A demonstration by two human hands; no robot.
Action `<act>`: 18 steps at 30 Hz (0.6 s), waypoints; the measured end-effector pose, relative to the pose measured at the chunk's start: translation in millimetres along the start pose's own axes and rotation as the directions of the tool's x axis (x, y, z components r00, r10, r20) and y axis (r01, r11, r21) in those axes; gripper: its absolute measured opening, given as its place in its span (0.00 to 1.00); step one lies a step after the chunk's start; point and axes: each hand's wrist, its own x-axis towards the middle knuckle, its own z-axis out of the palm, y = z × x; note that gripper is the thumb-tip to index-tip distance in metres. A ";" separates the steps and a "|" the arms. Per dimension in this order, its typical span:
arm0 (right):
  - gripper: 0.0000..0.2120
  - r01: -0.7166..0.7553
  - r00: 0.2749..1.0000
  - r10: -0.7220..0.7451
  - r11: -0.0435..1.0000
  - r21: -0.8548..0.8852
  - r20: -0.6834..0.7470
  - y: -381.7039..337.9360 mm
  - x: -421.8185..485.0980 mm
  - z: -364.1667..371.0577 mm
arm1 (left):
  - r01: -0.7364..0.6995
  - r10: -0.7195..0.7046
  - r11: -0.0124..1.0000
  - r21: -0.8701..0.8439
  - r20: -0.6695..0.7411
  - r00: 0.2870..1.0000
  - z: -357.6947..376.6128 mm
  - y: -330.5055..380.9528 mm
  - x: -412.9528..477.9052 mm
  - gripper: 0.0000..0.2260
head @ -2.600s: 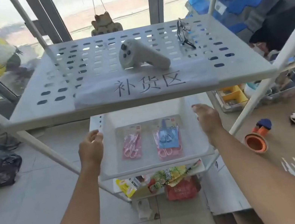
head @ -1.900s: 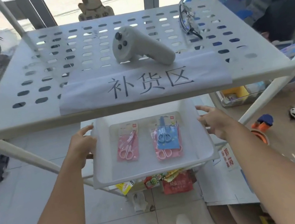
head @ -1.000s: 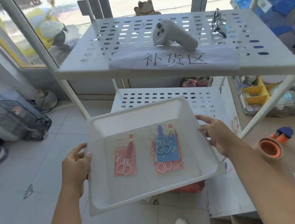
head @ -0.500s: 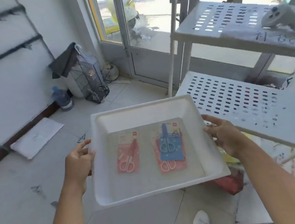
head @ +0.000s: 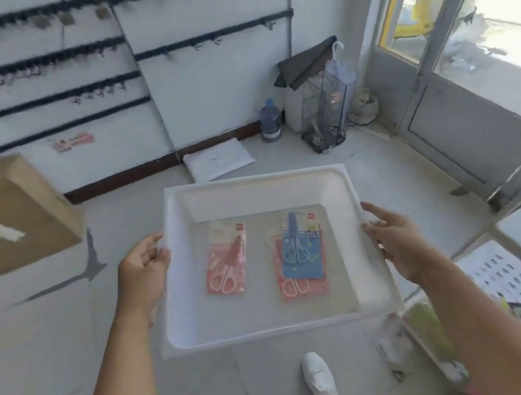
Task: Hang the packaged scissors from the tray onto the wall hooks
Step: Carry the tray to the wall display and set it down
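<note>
You have your left hand (head: 142, 275) and right hand (head: 396, 243) each closed on a side rim of the tray (head: 252, 186), all scissor packs (head: 227, 262) lying inside it, none hung on the wall hooks (head: 206, 38) beyond the tray.

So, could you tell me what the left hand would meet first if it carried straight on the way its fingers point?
The left hand points rightward and already grips the left rim of the white tray. Going on, it would likely reach the pink packaged scissors first, though depth is unclear.
</note>
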 end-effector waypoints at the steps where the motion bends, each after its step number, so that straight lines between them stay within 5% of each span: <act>1: 0.21 0.005 1.000 -0.004 1.000 -0.025 0.029 -5.4 13.6 14.3 | 0.008 -0.008 1.000 0.001 -0.039 0.999 -8.5 -1.1 3.6 0.16; 18: 0.21 0.141 0.853 -0.019 0.971 -0.195 0.522 -112.3 148.5 242.5 | 0.121 -0.172 0.983 -0.134 -0.492 0.854 -128.5 -14.0 52.7 0.15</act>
